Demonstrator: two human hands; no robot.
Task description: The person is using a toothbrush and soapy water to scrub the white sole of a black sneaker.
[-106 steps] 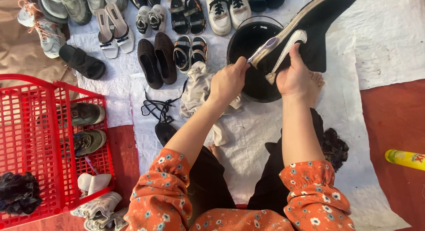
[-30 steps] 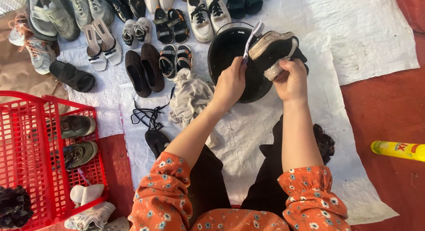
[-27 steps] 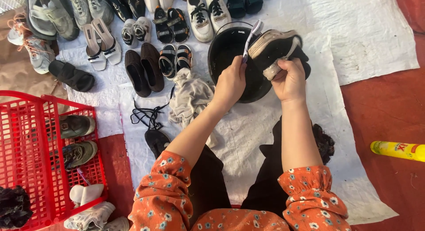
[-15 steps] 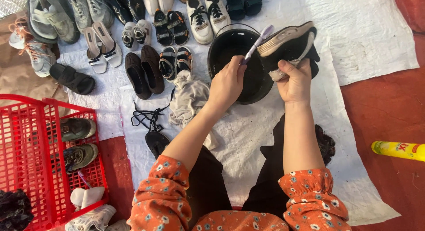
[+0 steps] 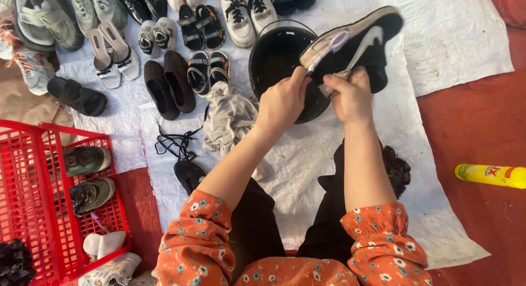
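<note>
The left hand (image 5: 282, 102) was closed around a small brush (image 5: 322, 49), its pale head pressed against the sole edge of a black sneaker (image 5: 359, 42). The right hand (image 5: 350, 97) gripped that sneaker from below, holding it tilted on its side over the right rim of a black bucket (image 5: 274, 58). Half a second before, the shoe had sat lower and closer to level; now its toe pointed further up and right, and the brush lay flatter along the sole. Just left of the left hand lay a crumpled grey cloth (image 5: 230, 119), with black laces (image 5: 175, 143) beside it, all on a white sheet (image 5: 438, 50) spread over the red floor. Rows of shoes and sandals (image 5: 164, 56) lined the sheet's far side. A red crate (image 5: 33, 209) with more shoes stood at far left, and a yellow bottle (image 5: 490, 175) lay at right, both unmoved.
</note>
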